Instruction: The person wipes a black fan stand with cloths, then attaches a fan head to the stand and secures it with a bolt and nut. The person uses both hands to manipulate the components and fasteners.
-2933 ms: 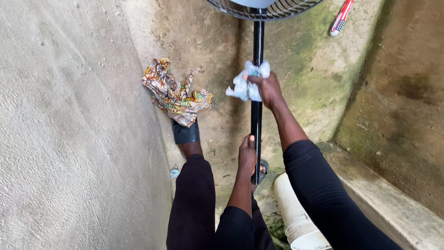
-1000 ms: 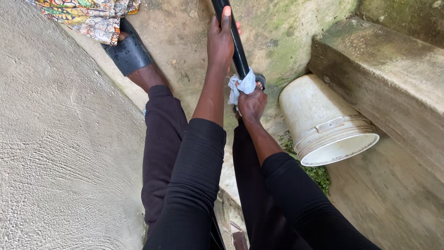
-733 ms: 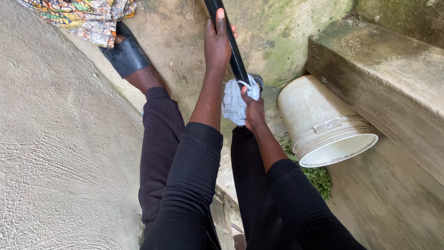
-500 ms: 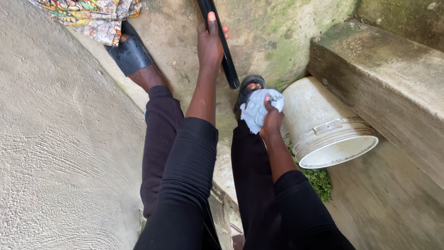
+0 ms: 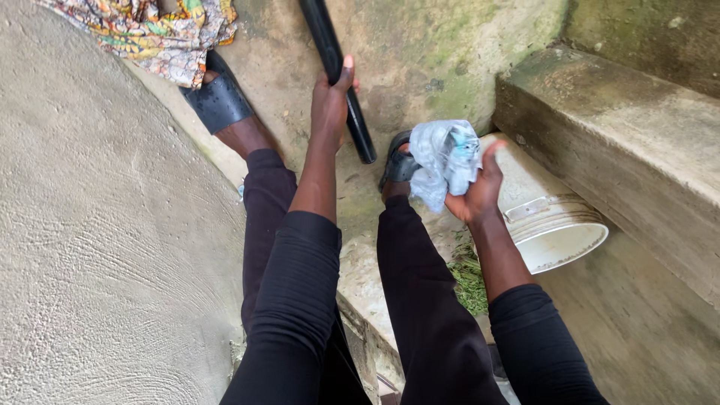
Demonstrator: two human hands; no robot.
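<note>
While the left hand is clenched around the black pole, its thumb lying up along the tube, the right hand grips a crumpled pale-blue cloth, fingers closed on its lower edge with the thumb raised at its right side. Seen from the head camera, the pole slants down from the top edge to its lower end just left of the cloth, apart from it, with that end hanging over mossy concrete ground. Right of the cloth a white bucket lies on its side, its open mouth facing lower right and the hand overlapping its upper left wall. Behind the bucket a concrete step runs from the upper middle toward the right edge. Both legs in black trousers reach forward; the left foot wears a black slipper whose toe is touching or tucked under a patterned, many-coloured fabric at the top left. The right foot's slipper sits partly hidden by the cloth. A rough grey wall fills the left side, and a tuft of grass shows between the right leg and forearm.
</note>
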